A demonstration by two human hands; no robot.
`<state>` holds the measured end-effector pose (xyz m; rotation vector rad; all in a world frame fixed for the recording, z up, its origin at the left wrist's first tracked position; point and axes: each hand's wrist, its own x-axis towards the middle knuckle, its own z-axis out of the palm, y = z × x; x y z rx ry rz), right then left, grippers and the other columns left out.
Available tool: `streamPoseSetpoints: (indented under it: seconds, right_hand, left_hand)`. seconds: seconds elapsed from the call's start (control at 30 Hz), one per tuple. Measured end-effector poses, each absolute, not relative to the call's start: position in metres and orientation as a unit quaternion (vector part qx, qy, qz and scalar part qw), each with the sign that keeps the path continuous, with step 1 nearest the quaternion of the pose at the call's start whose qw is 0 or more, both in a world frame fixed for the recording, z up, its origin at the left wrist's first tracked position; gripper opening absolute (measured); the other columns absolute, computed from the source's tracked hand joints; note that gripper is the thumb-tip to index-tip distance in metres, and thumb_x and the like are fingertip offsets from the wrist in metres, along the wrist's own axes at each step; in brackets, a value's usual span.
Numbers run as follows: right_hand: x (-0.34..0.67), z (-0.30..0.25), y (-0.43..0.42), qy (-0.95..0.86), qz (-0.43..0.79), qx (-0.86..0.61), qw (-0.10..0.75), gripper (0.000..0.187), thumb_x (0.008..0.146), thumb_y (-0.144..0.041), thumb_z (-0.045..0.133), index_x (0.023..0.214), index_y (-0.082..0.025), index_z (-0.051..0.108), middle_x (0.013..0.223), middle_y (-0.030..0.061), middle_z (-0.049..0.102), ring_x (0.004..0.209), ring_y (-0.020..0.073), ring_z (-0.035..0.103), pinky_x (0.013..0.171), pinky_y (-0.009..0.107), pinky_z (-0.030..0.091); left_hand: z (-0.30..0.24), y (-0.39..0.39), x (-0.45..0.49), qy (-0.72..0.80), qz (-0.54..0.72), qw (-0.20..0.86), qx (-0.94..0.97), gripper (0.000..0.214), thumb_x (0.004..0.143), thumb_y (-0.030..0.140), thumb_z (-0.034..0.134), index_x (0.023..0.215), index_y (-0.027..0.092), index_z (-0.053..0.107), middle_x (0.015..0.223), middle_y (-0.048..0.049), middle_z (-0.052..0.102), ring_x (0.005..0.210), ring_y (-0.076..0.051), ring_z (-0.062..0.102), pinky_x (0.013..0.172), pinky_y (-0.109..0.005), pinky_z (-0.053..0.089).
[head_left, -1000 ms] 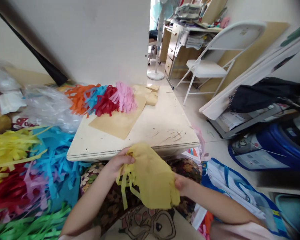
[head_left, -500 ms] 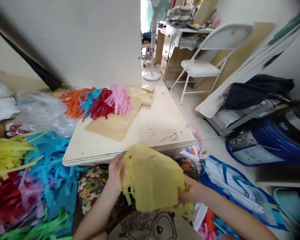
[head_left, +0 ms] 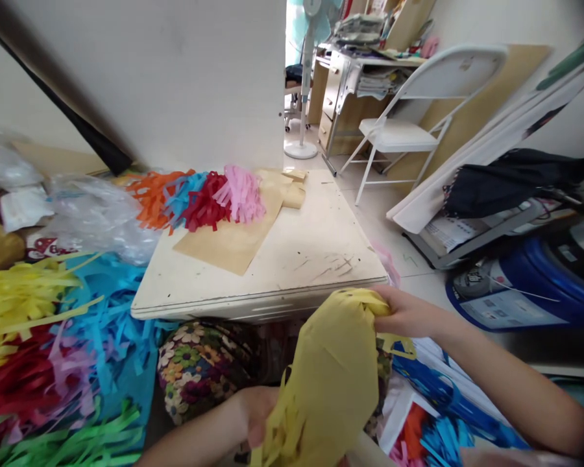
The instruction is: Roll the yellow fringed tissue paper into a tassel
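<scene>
A sheet of yellow tissue paper [head_left: 338,370] with a cut fringe along its lower left hangs in front of me, between the table edge and my lap. My right hand [head_left: 389,311] grips its gathered upper end near the table's front right corner. Low on the left, my left hand [head_left: 261,412] is closed at the fringed side, its fingers partly hidden by the paper. On the table lie fringed tissue bunches in orange [head_left: 158,194], blue [head_left: 187,194], red [head_left: 209,201] and pink [head_left: 241,194], on a brown paper sheet [head_left: 231,243].
The pale wooden table [head_left: 316,237] stands against a white panel. Yellow fringe [head_left: 24,298], blue strips [head_left: 109,311] and green strips [head_left: 78,441] are heaped at left beside clear plastic bags [head_left: 92,214]. At right are a folding chair [head_left: 403,133] and a blue bin [head_left: 535,279].
The yellow paper has swung from lying sideways to hanging lengthwise. My right hand has risen toward the table's corner; my left hand has moved down and right along the fringe.
</scene>
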<state>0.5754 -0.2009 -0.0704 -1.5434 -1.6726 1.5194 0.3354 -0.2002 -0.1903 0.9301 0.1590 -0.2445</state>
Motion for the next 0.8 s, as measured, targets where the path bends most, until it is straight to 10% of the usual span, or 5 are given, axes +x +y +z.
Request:
streamPoseSetpoints:
  seconds: [0.27,0.8]
  right_hand:
    - [0.599,-0.06,-0.182,-0.612,0.492,-0.596,0.17,0.015,0.059,-0.015,0.048,0.071,-0.015,0.056,0.06,-0.0023,0.058,0.055,0.0119,0.053,0.052,0.023,0.043]
    - [0.63,-0.073,-0.141,-0.602,0.431,-0.669,0.067,0.023,0.057,-0.036,0.056,0.068,-0.016,0.056,0.059,0.0001,0.057,0.055,0.0132,0.054,0.048,0.023,0.043]
  left_hand:
    - [-0.152,-0.159,0.309,0.119,-0.132,0.897,0.405,0.03,0.04,0.036,0.072,0.062,0.017,0.062,0.049,-0.0001,0.054,0.043,-0.011,0.048,0.043,-0.022,0.04]
    - [-0.077,-0.019,0.265,0.434,-0.06,0.646,0.625,0.021,0.056,0.022,0.063,0.071,0.014,0.051,0.052,0.0066,0.051,0.043,-0.004,0.043,0.042,-0.014,0.034]
